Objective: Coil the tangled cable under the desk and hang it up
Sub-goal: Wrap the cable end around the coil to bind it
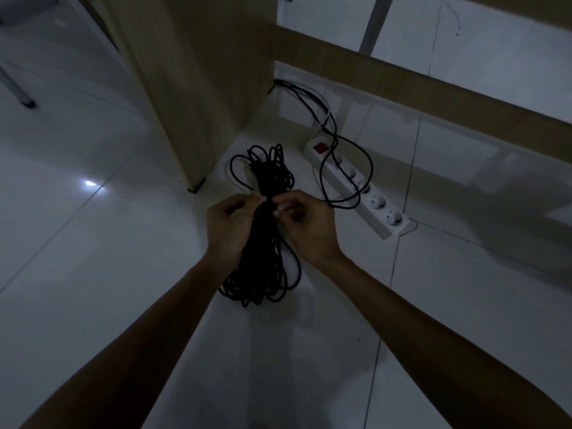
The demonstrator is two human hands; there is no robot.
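Observation:
A black cable [263,274] is gathered into a long bundle of several loops above the white tiled floor. My left hand [230,226] grips the bundle's middle from the left, and my right hand [305,226] pinches it from the right; the fingertips nearly meet across it. Loops fan out above the hands and hang below them. One free strand runs from the bundle in a wide arc over the power strip [359,184] and back to the desk's corner.
A wooden desk side panel [198,88] stands just behind the bundle, with a low wooden crossbar [433,85] running right. The white power strip with a red switch lies on the floor to the right. A chair leg [18,91] is at far left.

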